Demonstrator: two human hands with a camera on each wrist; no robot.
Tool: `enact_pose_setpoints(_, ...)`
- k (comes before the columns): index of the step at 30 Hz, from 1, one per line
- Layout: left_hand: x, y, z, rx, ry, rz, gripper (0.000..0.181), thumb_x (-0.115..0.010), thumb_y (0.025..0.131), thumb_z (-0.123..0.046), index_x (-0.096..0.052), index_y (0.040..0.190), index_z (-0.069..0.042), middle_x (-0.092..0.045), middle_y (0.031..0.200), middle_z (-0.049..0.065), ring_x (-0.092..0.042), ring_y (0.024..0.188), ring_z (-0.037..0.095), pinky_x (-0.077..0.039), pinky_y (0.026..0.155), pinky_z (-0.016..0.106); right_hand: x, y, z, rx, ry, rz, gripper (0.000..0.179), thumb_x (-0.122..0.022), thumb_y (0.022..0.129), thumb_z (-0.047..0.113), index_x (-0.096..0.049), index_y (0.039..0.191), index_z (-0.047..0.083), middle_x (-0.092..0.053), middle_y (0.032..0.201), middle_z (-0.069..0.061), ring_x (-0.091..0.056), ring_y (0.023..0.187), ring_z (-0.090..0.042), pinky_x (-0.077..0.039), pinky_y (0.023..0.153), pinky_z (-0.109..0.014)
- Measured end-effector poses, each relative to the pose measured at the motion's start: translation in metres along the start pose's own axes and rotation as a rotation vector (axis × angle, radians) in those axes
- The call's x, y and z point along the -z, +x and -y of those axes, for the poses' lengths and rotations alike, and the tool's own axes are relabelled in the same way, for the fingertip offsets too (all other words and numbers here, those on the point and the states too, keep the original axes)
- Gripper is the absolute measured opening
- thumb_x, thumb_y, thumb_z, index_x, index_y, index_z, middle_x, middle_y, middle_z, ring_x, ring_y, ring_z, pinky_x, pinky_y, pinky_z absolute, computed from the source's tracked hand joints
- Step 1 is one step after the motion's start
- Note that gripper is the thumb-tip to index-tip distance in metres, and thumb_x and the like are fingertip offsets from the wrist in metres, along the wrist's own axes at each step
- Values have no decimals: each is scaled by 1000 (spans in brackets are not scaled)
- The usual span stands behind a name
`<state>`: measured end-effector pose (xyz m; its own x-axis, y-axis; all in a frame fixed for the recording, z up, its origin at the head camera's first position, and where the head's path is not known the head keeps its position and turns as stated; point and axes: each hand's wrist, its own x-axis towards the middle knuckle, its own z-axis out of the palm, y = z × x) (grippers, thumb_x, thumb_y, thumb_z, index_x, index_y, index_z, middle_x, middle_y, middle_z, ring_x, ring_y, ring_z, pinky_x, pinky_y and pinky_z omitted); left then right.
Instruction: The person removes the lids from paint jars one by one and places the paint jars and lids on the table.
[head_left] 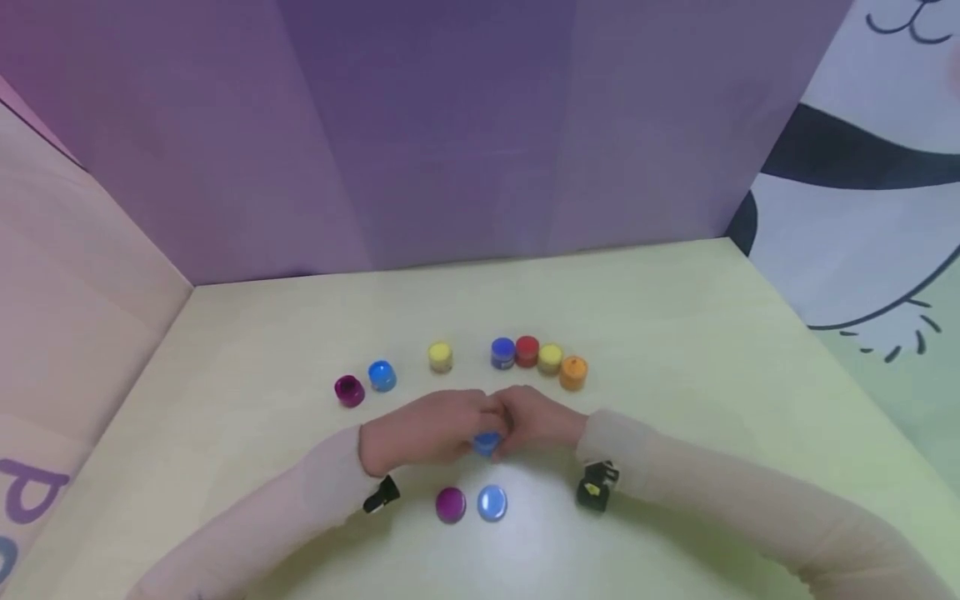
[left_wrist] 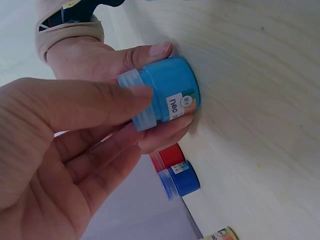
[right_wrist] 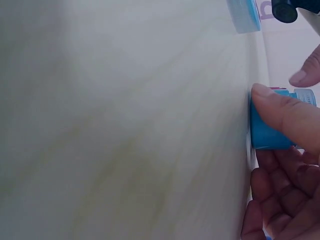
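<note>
A light blue paint jar (left_wrist: pixel 172 90) with a small printed label is between both hands, just over the table. My right hand (head_left: pixel 542 417) grips its body, the thumb (right_wrist: pixel 282 107) lying along the side in the right wrist view. At the jar's clear ribbed lid (left_wrist: pixel 146 119), my left hand (head_left: pixel 435 425) pinches with thumb and fingers. In the head view the hands cover most of the jar. Nearer the person, a purple lid (head_left: pixel 451 505) and a light blue lid (head_left: pixel 492 503) lie side by side.
Behind the hands stand an open purple jar (head_left: pixel 349 391), an open light blue jar (head_left: pixel 382 376) and a yellow jar (head_left: pixel 440 357). To their right sit dark blue (head_left: pixel 503 352), red (head_left: pixel 527 351), yellow (head_left: pixel 550 359) and orange (head_left: pixel 573 372) jars. A purple panel (head_left: pixel 465 150) rises at the table's back.
</note>
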<state>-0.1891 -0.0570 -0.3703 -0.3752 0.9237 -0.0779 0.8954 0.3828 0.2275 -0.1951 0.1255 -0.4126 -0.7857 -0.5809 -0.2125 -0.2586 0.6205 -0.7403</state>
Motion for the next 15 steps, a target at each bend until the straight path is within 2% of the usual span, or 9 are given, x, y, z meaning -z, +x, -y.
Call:
enact_pose_setpoints(9, -1, 0, -2, 0, 54, 2, 33, -64, 87, -4, -63, 119, -14, -66, 112, 1, -61, 104, 12, -45, 90, 17, 0, -2, -1, -18, -15, 6, 44, -82, 70, 13, -64, 110, 10, -66, 99, 3, -60, 92, -12, -48, 88, -32)
enact_pose_setpoints(15, -2, 1, -3, 44, 11, -26, 34, -68, 83, -5, -66, 116, -12, -66, 113, 3, -61, 104, 14, -47, 89, 19, -1, 0, -1, -18, -33, 1, 50, -83, 69, 17, -63, 114, 10, -66, 102, 3, -59, 95, -12, -47, 91, -33)
